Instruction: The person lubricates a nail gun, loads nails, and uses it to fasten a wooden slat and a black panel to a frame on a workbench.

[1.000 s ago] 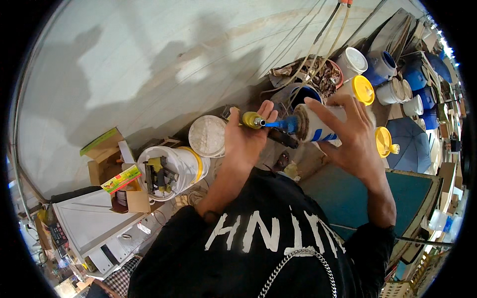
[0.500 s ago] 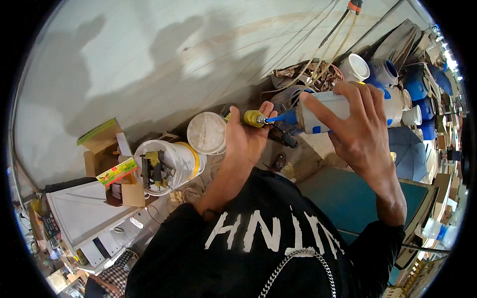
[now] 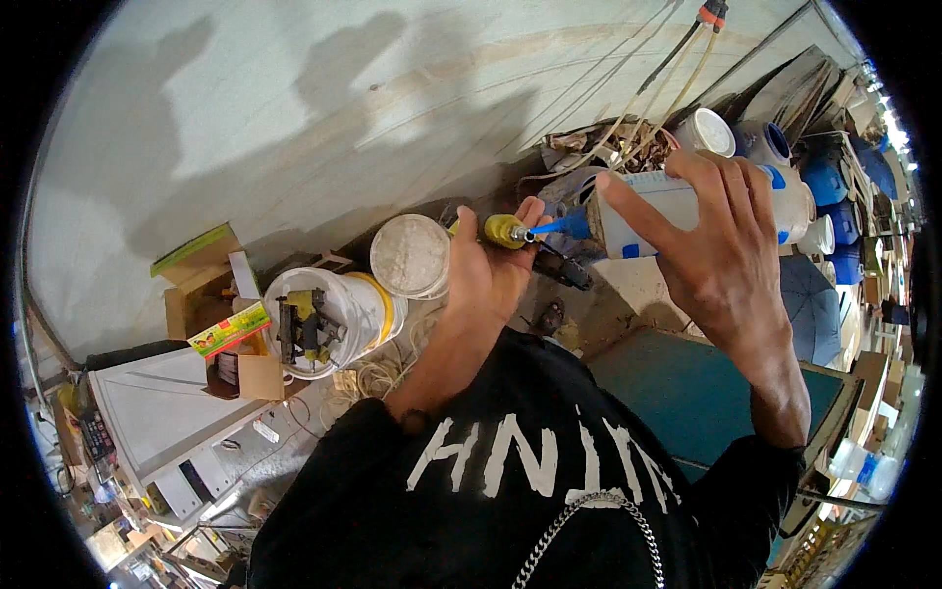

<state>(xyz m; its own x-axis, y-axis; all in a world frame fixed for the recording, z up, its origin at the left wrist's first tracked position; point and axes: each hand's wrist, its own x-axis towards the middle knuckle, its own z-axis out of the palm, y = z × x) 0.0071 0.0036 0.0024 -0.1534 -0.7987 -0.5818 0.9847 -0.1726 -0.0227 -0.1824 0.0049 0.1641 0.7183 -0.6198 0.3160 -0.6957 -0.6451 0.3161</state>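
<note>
Left hand (image 3: 486,275), fingers half-curled about a yellow-and-black tool (image 3: 502,231); right hand (image 3: 728,253), fingers wide around a white bottle (image 3: 616,229), blue nozzle (image 3: 566,226) at the tool's metal fitting (image 3: 529,236), apparently dispensing, calling for steady aim; farther, left of all fingers, white bucket (image 3: 410,255).

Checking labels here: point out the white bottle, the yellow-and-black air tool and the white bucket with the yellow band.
White bottle (image 3: 654,194): head view, on its body.
Yellow-and-black air tool (image 3: 501,231): head view, on its yellow end.
White bucket (image 3: 368,314): head view, on its outer wall.
</note>
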